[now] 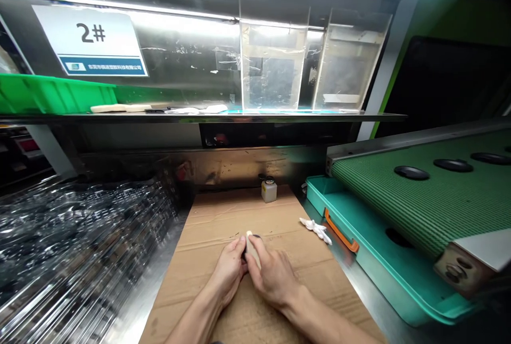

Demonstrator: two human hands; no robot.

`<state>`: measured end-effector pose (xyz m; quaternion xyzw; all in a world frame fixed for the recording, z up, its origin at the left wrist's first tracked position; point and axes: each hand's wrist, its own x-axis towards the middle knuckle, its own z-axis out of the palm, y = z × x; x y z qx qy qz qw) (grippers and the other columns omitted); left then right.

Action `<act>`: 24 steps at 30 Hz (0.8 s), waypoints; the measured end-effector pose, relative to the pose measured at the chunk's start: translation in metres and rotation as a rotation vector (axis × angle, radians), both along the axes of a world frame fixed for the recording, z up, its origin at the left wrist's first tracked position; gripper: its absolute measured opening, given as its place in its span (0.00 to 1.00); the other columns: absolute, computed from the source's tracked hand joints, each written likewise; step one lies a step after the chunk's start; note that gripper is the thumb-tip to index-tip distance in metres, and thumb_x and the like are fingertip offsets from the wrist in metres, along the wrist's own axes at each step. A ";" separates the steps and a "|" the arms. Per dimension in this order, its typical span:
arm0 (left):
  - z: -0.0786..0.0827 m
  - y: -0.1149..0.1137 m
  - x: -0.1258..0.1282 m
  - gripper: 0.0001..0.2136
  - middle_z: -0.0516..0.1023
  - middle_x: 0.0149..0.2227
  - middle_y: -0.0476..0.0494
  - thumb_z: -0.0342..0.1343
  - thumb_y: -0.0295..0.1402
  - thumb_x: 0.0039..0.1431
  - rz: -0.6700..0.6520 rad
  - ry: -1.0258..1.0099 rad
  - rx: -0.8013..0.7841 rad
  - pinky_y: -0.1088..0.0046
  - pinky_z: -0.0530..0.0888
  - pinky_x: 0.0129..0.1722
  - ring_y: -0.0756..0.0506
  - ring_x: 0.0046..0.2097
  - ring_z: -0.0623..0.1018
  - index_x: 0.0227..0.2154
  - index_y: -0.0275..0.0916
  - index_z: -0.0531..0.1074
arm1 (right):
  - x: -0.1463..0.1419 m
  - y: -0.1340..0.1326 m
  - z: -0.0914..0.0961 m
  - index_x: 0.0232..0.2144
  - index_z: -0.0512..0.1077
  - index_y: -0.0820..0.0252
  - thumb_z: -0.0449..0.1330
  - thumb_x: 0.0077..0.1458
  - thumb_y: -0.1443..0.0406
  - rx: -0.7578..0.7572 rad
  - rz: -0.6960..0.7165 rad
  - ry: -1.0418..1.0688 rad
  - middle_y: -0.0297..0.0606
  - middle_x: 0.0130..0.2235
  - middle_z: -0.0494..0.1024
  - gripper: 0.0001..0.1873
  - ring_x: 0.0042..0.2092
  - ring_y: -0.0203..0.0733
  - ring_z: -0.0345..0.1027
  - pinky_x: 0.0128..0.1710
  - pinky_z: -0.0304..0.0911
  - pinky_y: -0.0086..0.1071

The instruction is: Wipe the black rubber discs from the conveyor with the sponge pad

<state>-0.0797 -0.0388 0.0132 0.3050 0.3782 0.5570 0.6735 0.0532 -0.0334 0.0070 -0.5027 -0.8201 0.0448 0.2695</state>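
My left hand and my right hand meet over the middle of a flat brown cardboard sheet. Both hands are closed around a small dark round part, held between them just above the cardboard. A pale cloth or pad is pressed against the part by my right fingers. Most of the part is hidden by the fingers.
A small white bottle stands at the cardboard's far edge. A crumpled white cloth lies to the right. A teal tray sits under a green conveyor belt carrying dark round parts. Stacked clear plastic trays fill the left.
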 end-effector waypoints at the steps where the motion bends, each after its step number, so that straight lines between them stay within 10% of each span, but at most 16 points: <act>1: 0.001 0.000 0.000 0.10 0.78 0.32 0.42 0.58 0.37 0.56 -0.019 0.000 0.005 0.70 0.75 0.39 0.47 0.34 0.78 0.36 0.35 0.73 | 0.002 0.002 0.001 0.59 0.58 0.53 0.45 0.63 0.58 -0.006 0.001 0.005 0.40 0.37 0.80 0.23 0.34 0.48 0.75 0.33 0.64 0.34; 6: 0.007 -0.003 -0.001 0.11 0.79 0.36 0.39 0.57 0.37 0.58 -0.029 0.056 -0.069 0.61 0.76 0.40 0.43 0.36 0.79 0.38 0.34 0.70 | 0.029 0.028 0.002 0.57 0.60 0.55 0.45 0.64 0.57 -0.086 -0.239 0.146 0.42 0.38 0.80 0.22 0.39 0.49 0.75 0.35 0.62 0.34; 15: 0.015 -0.006 -0.017 0.20 0.73 0.50 0.27 0.54 0.41 0.59 -0.105 -0.184 -0.208 0.58 0.75 0.46 0.34 0.48 0.77 0.49 0.33 0.63 | 0.042 0.034 -0.007 0.54 0.63 0.49 0.47 0.62 0.54 -0.193 -0.244 0.178 0.40 0.39 0.80 0.20 0.40 0.48 0.74 0.35 0.60 0.33; 24: 0.028 -0.018 -0.008 0.18 0.75 0.49 0.36 0.62 0.37 0.53 0.006 0.234 0.147 0.61 0.71 0.52 0.42 0.49 0.76 0.45 0.36 0.69 | 0.045 0.034 -0.009 0.53 0.64 0.48 0.47 0.62 0.54 -0.188 -0.216 0.191 0.39 0.39 0.80 0.20 0.41 0.48 0.74 0.35 0.60 0.33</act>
